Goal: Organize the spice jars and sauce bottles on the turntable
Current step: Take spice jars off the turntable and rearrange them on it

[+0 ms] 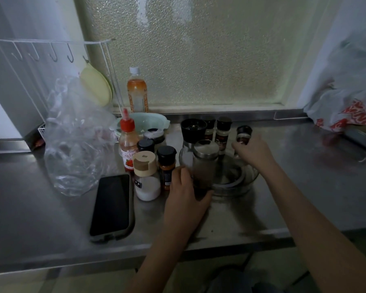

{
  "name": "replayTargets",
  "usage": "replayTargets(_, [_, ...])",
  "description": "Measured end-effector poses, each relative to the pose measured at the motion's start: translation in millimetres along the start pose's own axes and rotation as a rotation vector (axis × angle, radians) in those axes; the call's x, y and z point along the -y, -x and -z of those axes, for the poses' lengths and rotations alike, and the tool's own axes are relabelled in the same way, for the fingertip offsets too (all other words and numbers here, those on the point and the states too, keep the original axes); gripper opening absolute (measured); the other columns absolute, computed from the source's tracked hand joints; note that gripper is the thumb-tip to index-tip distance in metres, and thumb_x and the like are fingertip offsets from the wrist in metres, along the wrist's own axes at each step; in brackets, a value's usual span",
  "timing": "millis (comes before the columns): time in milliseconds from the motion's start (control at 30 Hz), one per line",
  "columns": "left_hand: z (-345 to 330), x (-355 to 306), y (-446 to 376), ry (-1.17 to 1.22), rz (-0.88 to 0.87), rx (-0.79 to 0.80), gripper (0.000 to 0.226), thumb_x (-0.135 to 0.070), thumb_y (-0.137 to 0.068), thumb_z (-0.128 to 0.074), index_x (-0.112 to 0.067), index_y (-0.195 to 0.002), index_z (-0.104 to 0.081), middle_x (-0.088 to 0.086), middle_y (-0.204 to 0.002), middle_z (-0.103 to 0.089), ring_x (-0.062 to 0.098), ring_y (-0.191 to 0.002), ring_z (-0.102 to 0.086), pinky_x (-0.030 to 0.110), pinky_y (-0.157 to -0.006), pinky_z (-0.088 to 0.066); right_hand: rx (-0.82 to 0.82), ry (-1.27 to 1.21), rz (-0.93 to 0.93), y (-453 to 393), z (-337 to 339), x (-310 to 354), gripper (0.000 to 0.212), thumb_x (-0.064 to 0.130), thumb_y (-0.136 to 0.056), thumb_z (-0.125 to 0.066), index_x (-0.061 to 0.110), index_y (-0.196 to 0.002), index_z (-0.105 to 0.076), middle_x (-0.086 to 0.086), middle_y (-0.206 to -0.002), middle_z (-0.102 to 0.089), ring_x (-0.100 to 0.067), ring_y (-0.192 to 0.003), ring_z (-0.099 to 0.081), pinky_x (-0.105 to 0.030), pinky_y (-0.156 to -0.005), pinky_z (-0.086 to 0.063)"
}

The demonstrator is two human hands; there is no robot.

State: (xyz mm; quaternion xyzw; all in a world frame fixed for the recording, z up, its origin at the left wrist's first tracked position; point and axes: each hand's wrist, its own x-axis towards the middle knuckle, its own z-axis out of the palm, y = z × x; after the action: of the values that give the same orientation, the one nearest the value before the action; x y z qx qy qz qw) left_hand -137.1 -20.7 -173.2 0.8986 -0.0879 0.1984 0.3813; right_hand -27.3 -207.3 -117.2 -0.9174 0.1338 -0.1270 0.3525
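Turntable (237, 182) sits mid-counter. At its near-left rim the left hand (186, 195) wraps an upright steel-capped jar (205, 163). Farther back, at the right rim, the right hand (254, 151) clasps a small dark jar (244, 134), upright, perhaps not yet set down.

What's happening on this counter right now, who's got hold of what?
A person is loading a clear round turntable on a steel counter. The left hand grips a tall glass jar with a steel lid at the turntable's near edge. The right hand holds a small dark-capped spice jar at its far right side. A black-topped grinder and two dark-capped jars stand at the back. A red-capped sauce bottle and other jars wait to the left, beside a dark phone.
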Motion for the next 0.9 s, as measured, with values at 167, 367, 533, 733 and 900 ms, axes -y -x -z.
replayTargets(167, [10.3, -5.1, 5.9, 0.023, -0.002, -0.283, 0.038, -0.045, -0.075, -0.053, -0.019, -0.100, -0.041, -0.005, -0.100, -0.043, 0.015, -0.087, -0.050, 0.015, -0.053, -0.035, -0.109, -0.189, 0.158, 18.6, 3.7, -9.3, 0.049, 0.020, -0.081, -0.066, 0.004, -0.117, -0.037, -0.020, -0.109, -0.062, -0.035, -0.098, -0.060, -0.035, -0.076, -0.044])
replayTargets(367, [18.2, -9.9, 8.2, 0.173, 0.228, -0.484, 0.047, -0.019, -0.081, -0.066, -0.012, -0.118, -0.038, 0.006, -0.112, -0.055, 0.027, -0.092, -0.062, 0.030, -0.064, -0.045, -0.205, -0.062, 0.200, 17.3, -9.5, -16.2, 0.059, 0.021, -0.074, -0.075, -0.001, -0.119, -0.044, -0.026, -0.117, -0.054, -0.040, -0.112, -0.048, -0.038, -0.086, -0.040])
replayTargets(533, [26.0, -12.6, 11.3, 0.230, 0.304, -0.618, 0.045, -0.012, -0.081, -0.065, -0.008, -0.117, -0.039, 0.004, -0.104, -0.051, 0.025, -0.086, -0.058, 0.029, -0.064, -0.043, -0.183, -0.145, 0.075, 33.2, -13.7, -37.9, 0.058, 0.018, -0.079, -0.067, 0.005, -0.129, -0.041, -0.023, -0.131, -0.048, -0.038, -0.119, -0.046, -0.042, -0.097, -0.039])
replayTargets(733, [32.7, 9.6, 1.0, 0.068, 0.361, -0.721, 0.054, -0.003, -0.070, -0.065, 0.005, -0.119, -0.044, 0.027, -0.114, -0.045, 0.038, -0.105, -0.040, 0.039, -0.091, -0.034, -0.121, -0.405, 0.084, 72.1, -17.0, -37.3, 0.051, 0.002, -0.082, -0.050, 0.009, -0.131, -0.041, -0.018, -0.133, -0.045, -0.030, -0.121, -0.045, -0.048, -0.104, -0.039])
replayTargets(900, [30.3, 26.1, -7.6, -0.005, 0.403, -0.511, 0.062, -0.022, -0.074, -0.074, 0.006, -0.120, -0.042, 0.030, -0.118, -0.048, 0.045, -0.110, -0.043, 0.051, -0.098, -0.032, -0.186, -0.300, 0.075, 86.4, -18.0, -38.7, 0.016, 0.012, -0.087, -0.050, 0.008, -0.102, -0.051, -0.017, -0.117, -0.046, -0.026, -0.097, -0.051, -0.036, -0.089, -0.041])
